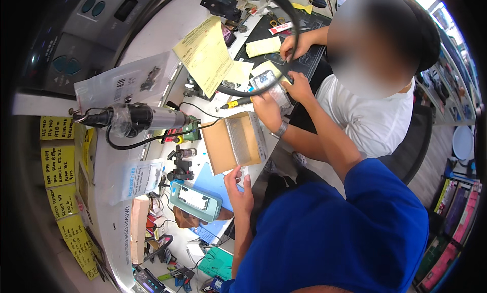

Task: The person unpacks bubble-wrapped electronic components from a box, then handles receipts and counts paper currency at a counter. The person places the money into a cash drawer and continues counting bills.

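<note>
My left hand (pixel 239 192) is at the near edge of an open cardboard box (pixel 217 146), thumb and fingers apart. Whether its fingertips touch the box I cannot tell. My right arm reaches across the co-worker's forearm. My right hand (pixel 301 88) is beside a phone-sized device (pixel 264 80) and a clear plastic wrap (pixel 280 96); its fingers are closed, and what they grip is hidden. A co-worker's left hand (pixel 268 112), with a wristwatch, is at the wrap and device. The co-worker's right hand (pixel 296 45) is by a folded yellow paper (pixel 263 46).
A yellow form (pixel 203 55) stands by the far work mat. A yellow-handled tool (pixel 237 103) lies beyond the box. Left of my hand are a teal tray (pixel 178 195) and a black holder (pixel 180 163). A dark cable loop (pixel 292 19) hangs above the bench.
</note>
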Demonstrator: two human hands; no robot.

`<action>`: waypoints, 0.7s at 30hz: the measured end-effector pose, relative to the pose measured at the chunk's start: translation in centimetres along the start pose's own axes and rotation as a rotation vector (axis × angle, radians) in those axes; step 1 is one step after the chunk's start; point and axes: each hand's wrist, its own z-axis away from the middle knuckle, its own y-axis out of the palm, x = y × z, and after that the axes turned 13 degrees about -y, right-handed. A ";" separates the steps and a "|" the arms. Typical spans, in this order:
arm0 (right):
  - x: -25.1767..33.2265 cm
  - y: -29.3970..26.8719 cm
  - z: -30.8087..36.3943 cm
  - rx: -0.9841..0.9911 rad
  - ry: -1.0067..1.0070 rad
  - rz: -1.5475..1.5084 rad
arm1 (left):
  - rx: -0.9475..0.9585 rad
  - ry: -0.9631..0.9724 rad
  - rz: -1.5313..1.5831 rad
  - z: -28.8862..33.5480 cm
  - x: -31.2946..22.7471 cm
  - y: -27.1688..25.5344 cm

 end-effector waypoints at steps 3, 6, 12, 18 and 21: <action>1.4 -1.0 0.9 -0.197 -0.152 -0.178 | -0.078 -0.206 0.100 0.0 1.1 0.3; 5.3 -3.6 4.5 -0.191 -0.172 -0.222 | -0.057 -0.480 0.369 -0.9 3.5 1.3; 13.4 -6.8 10.5 -0.017 -0.039 -0.387 | -0.188 -0.628 0.553 -3.4 3.4 3.9; 15.4 -7.1 9.8 0.204 -0.027 -0.401 | -0.122 -0.590 0.749 -5.9 3.9 5.1; 15.3 -5.4 10.9 0.411 -0.142 -0.284 | -0.058 -0.560 0.770 -6.3 3.1 4.6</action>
